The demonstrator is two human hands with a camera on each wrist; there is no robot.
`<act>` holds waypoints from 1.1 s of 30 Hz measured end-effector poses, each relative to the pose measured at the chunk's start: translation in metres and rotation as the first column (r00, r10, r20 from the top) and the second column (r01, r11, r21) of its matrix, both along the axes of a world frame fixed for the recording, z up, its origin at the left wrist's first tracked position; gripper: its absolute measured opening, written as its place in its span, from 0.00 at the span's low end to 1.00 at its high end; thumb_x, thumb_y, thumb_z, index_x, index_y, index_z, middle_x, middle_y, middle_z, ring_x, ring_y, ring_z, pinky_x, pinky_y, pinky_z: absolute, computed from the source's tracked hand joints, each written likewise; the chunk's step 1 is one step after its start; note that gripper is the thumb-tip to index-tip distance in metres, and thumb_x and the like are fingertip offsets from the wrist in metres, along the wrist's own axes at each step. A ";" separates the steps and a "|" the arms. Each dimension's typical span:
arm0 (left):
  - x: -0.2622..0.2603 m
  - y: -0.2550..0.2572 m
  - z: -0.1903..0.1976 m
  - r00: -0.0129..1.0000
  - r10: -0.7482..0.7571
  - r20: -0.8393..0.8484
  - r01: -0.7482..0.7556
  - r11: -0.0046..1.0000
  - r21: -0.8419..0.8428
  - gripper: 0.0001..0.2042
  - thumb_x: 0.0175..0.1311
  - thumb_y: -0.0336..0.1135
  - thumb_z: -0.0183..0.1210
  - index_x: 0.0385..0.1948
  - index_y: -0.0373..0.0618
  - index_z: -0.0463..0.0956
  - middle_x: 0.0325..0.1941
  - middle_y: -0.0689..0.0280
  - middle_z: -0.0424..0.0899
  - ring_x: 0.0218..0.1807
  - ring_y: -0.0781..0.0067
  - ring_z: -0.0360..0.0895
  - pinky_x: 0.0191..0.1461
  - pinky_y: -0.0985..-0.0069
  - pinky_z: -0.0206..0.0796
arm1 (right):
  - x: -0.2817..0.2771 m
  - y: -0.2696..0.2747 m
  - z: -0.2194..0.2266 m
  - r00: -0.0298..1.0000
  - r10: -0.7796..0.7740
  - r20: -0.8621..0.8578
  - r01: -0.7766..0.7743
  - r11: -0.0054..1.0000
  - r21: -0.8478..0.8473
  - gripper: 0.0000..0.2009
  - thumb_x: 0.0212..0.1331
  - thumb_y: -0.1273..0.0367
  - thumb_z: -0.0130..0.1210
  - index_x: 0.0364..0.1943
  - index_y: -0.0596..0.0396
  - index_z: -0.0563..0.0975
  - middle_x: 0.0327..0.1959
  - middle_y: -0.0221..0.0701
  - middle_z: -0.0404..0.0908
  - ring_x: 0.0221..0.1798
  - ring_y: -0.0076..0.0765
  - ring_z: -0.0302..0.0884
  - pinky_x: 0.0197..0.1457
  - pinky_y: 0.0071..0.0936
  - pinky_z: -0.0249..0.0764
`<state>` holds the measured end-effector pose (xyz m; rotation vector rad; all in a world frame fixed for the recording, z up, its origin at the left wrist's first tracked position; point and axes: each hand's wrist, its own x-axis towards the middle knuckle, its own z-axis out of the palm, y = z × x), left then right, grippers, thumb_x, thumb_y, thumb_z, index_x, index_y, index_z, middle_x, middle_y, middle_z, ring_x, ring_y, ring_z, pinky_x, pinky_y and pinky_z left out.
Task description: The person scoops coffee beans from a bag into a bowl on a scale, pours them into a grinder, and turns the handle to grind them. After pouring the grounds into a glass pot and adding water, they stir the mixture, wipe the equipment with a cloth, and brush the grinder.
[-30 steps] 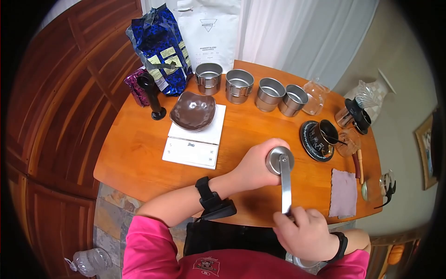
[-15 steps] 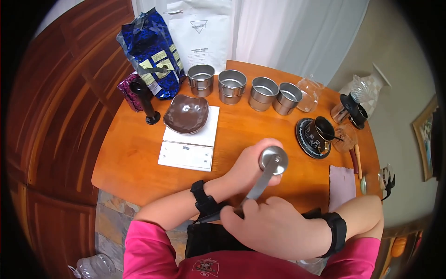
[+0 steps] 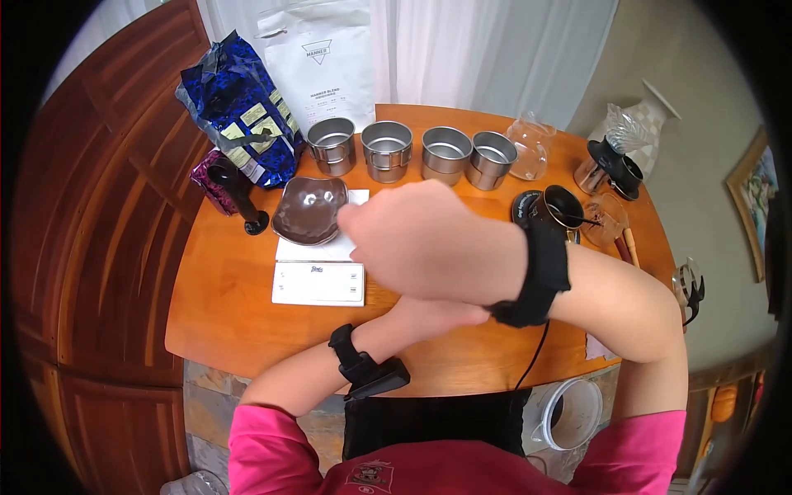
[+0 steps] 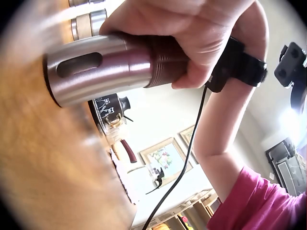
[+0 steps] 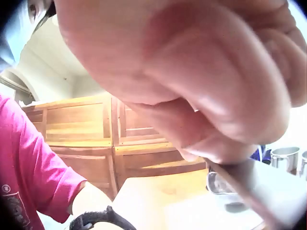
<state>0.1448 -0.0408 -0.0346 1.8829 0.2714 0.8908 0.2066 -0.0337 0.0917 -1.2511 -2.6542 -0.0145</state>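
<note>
In the left wrist view my left hand point(image 4: 192, 28) wraps round the dark upper part of a silver hand coffee grinder point(image 4: 100, 72). The grinder's lower end, with a slotted window in its side, is close over the wooden table. My right hand point(image 3: 437, 239) is above it in the head view and hides the grinder and much of the left hand point(image 3: 429, 318). Seen from the right wrist, curled fingers grip the end of the metal crank point(image 5: 240, 187). Beyond that hand, a brown dish point(image 3: 309, 210) sits on a white scale point(image 3: 318, 283).
Several steel cups point(image 3: 386, 151) line the back, before a white bag point(image 3: 322, 74) and a blue bag point(image 3: 239, 107). A black tamper-like tool point(image 3: 239, 198) stands at left. At right are a black cup point(image 3: 563, 206) on its saucer and a glass-topped pot point(image 3: 602, 165).
The right hand has swung the crank round from the near side to the far left, passing over the grinder. The left hand keeps its hold, and the head view has shifted slightly.
</note>
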 end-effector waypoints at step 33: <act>-0.004 0.003 0.020 0.998 0.015 -0.057 -0.033 0.949 -0.315 0.24 0.37 0.26 0.65 0.42 0.45 0.68 0.38 0.69 0.73 0.41 0.79 0.71 0.46 0.79 0.63 | 0.140 -0.080 -0.048 0.735 -0.401 -0.546 0.313 0.916 -0.252 0.13 0.42 0.65 0.66 0.22 0.59 0.76 0.18 0.32 0.71 0.22 0.29 0.67 0.25 0.24 0.63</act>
